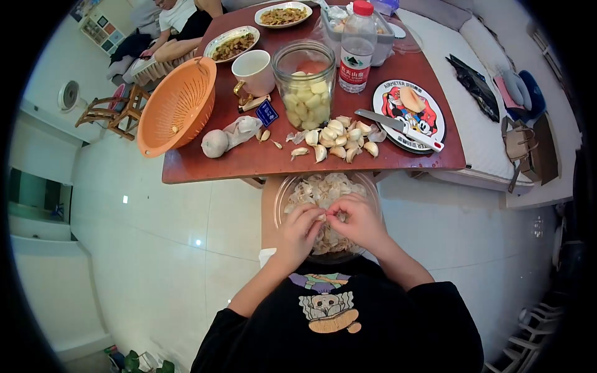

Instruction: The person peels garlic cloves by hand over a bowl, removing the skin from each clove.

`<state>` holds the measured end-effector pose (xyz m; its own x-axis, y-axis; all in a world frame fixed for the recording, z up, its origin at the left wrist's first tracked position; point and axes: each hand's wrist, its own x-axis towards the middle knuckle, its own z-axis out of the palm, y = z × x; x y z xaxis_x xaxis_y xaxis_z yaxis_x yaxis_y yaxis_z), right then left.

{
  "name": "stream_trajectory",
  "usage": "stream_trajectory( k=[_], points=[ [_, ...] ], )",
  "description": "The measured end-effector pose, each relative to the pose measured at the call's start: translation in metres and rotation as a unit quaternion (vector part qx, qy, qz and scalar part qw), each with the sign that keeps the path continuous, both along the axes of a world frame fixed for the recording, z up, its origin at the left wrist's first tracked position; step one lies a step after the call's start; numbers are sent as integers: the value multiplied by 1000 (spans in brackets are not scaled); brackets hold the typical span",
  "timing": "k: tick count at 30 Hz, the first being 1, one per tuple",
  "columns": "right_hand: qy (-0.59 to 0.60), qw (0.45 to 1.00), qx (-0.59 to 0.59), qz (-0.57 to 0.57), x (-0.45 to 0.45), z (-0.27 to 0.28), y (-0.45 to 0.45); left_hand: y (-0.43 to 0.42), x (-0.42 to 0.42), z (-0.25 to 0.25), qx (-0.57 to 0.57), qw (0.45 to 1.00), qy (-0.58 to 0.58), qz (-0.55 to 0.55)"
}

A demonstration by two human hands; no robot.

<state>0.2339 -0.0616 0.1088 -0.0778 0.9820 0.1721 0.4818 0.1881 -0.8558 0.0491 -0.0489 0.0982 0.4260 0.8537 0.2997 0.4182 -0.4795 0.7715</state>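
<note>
My left hand (pixel 301 231) and my right hand (pixel 356 219) meet over a clear bowl (pixel 281 194) full of papery garlic skins (pixel 323 188). Both are closed at the fingertips. The left fingers pinch a small pale piece, seemingly a garlic clove (pixel 321 217), and the right fingertips touch its side. Beyond the bowl, on the red table (pixel 236 163), lies a pile of unpeeled cloves (pixel 339 138). Behind that pile stands an open glass jar (pixel 305 102) with peeled cloves inside. A whole garlic bulb (pixel 215 143) lies to the left.
An orange colander (pixel 180 109) sits at the table's left edge beside a mug (pixel 255 73). A knife (pixel 398 127) rests across a cartoon plate (pixel 429 118). Behind are a water bottle (pixel 357 50) and two food dishes (pixel 232 45). Another person (pixel 180 25) sits at the upper left.
</note>
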Motion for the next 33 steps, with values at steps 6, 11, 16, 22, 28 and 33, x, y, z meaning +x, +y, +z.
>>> stream_trajectory(
  k=[6,11,16,22,28,33],
  points=[
    [-2,1000,23,-18,-6,-1,0,4,1,-8,15,1000,-27,2],
    [6,1000,21,-11,-6,-2,2,3,3,-7,-20,998,-58,19],
    [41,998,-20,-43,-8,-5,2,1,3,-6,-56,995,-83,6],
    [77,992,91,42,-5,-6,2,2,0,-21,-374,881,-288,-19],
    [46,991,97,84,1,-5,3,9,-9,-20,-427,850,-301,-61],
    [107,991,-3,75,1,-4,2,10,-9,-16,-439,840,-314,-53]
  ],
)
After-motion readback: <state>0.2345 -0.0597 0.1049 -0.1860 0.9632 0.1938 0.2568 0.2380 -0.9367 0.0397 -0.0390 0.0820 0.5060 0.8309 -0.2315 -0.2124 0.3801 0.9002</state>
